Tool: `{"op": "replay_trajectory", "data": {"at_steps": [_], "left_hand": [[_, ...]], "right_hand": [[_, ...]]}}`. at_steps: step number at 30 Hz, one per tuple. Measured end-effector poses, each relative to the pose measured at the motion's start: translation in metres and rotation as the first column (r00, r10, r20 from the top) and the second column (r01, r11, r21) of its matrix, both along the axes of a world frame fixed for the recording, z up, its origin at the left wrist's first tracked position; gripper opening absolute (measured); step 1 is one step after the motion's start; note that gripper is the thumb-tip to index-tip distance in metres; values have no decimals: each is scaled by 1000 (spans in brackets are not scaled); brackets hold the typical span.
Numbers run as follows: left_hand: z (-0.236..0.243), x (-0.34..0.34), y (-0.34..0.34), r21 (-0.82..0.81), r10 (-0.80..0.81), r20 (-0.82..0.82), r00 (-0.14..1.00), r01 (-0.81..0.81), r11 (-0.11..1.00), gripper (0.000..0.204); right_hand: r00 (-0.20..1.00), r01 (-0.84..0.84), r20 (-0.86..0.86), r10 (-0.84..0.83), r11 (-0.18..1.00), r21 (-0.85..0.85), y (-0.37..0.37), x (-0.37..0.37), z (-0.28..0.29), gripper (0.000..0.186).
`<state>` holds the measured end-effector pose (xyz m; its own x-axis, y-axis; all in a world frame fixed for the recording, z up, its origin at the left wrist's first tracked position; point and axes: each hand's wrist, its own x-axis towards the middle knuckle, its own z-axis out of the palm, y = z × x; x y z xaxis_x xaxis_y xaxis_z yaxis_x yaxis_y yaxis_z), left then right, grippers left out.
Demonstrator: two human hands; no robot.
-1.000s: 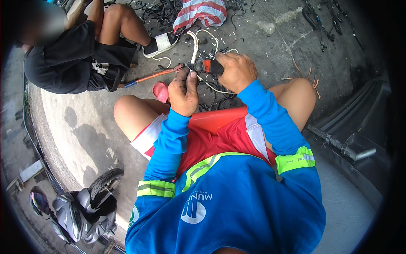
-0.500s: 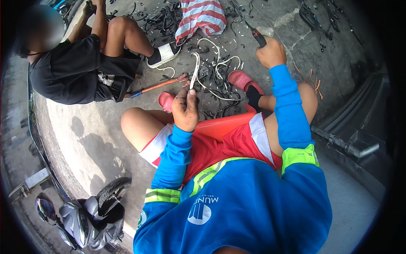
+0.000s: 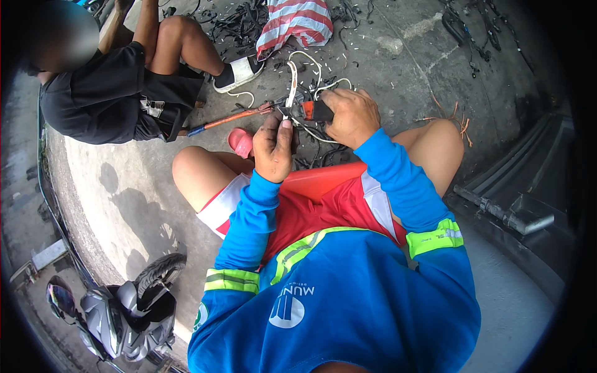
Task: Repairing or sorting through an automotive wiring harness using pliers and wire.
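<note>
My left hand (image 3: 273,151) pinches a thick white cable (image 3: 292,84) between thumb and fingers. The cable rises from the grip, and its white length loops over the ground beyond. In my closed right hand (image 3: 353,118) is a black-and-red utility knife (image 3: 318,111), pointing left. Its dark tip meets the cable just above my left thumb; whether it has cut in cannot be made out. Both hands are close together above my lap, over a red seat (image 3: 323,180).
Bolt cutters (image 3: 227,120) with an orange handle lie beyond my left hand. A red-and-white striped sack (image 3: 297,25) stands among dark cable scraps (image 3: 239,31). A seated person in black (image 3: 99,93) is at the left, with a parked motorcycle (image 3: 121,317) nearer. Copper wires (image 3: 462,122) lie right.
My right hand has swung left and nearer with the utility knife, bringing its tip from out in the air to the cable. My left hand keeps its hold in nearly the same place.
</note>
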<state>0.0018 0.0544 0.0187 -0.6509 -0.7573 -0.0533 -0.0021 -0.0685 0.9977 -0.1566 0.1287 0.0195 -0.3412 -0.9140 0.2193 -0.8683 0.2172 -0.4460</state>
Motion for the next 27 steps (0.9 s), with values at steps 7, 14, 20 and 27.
{"op": "replay_trajectory", "data": {"at_steps": [7,14,20,27], "left_hand": [[-3,3,-1,-30,1,28,1000,0,1000,22],[-6,-1,-2,-123,56,-6,998,-56,991,24],[-8,-12,-7,155,99,-112,989,-81,985,23],[4,-11,-7,348,127,-163,978,-64,935,21]], "right_hand": [[1000,10,-2,-10,999,46,-1,2,1,35],[999,44,3,-44,999,-4,-9,-2,-2,32],[989,134,-63,-137,989,-61,-21,-9,-16,30],[803,596,50,-594,802,-45,-25,-51,-22,22]]}}
